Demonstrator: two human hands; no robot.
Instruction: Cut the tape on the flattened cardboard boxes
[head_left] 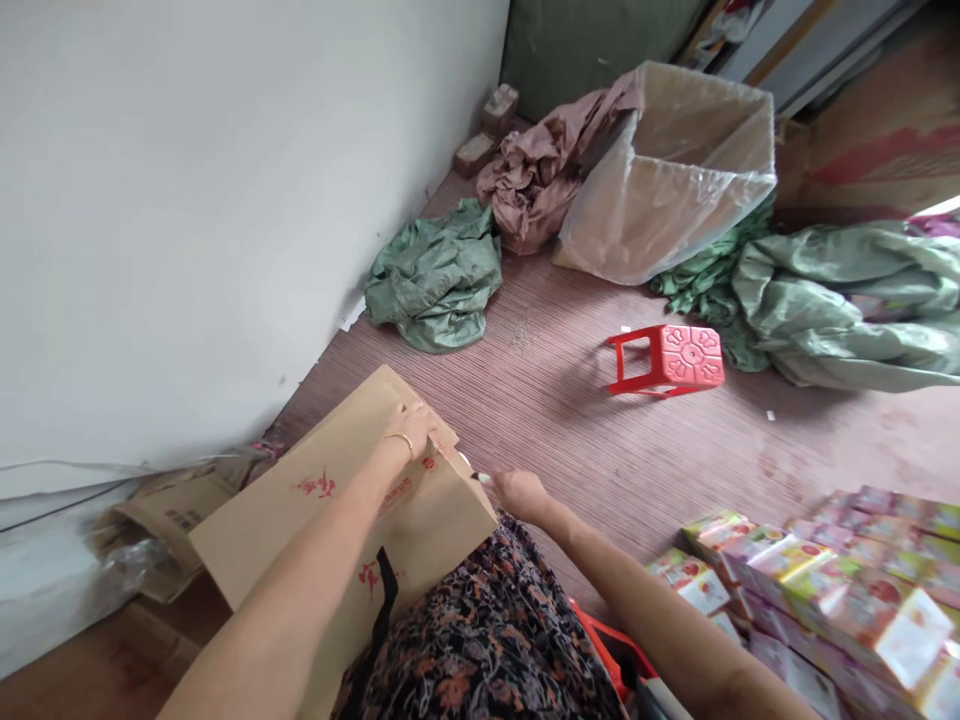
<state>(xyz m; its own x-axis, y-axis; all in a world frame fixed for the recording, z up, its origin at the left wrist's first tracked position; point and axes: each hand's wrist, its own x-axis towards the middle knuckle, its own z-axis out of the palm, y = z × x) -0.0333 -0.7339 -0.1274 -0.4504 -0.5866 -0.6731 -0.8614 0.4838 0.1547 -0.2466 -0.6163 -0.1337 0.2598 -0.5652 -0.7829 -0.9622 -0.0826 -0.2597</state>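
On the person's lap, over a flowered skirt (487, 630), a flattened carton (352, 520) with red print is lying tilted, its far end pointing toward the white wall (187, 200). The left hand (415, 428) is pressing on the carton's far flap, fingers curled over the edge in a grip on the cardboard, a thin bangle (400, 440) showing at the wrist. The right hand (517, 492) is sitting just beside the carton's right corner, its grip closed on a small tool (480, 478) whose tip is touching the cardboard; what kind of tool it is cannot be told. Ahead on the floor (600, 440), a red stool (671, 360) is lying on its side. Small colourful boxes (825, 590) are stacked at the right.
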